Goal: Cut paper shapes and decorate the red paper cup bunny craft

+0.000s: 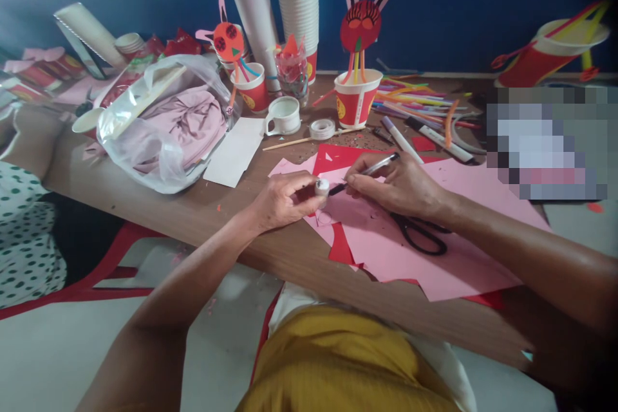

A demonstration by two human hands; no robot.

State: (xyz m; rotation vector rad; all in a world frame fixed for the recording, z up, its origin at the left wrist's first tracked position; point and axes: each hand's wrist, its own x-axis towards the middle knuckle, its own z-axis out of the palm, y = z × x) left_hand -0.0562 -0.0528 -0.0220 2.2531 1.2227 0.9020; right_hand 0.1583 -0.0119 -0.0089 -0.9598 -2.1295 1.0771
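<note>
Head view, centre: the left hand (280, 201) pinches a small white-topped cylinder (322, 187); the right hand (393, 188) grips a pen (382, 164) slanting down-left toward it.

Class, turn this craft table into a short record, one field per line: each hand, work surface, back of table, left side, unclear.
Left hand: pinches a small white object
Right hand: holds a pen
Work surface: pink paper, with black-handled scissors partly under the right arm
Back of table: rabbit-eared figure above a red cup; stacked cups
Left side: plastic bag holding pink material
Unclear: whether the pen touches the white object
</note>
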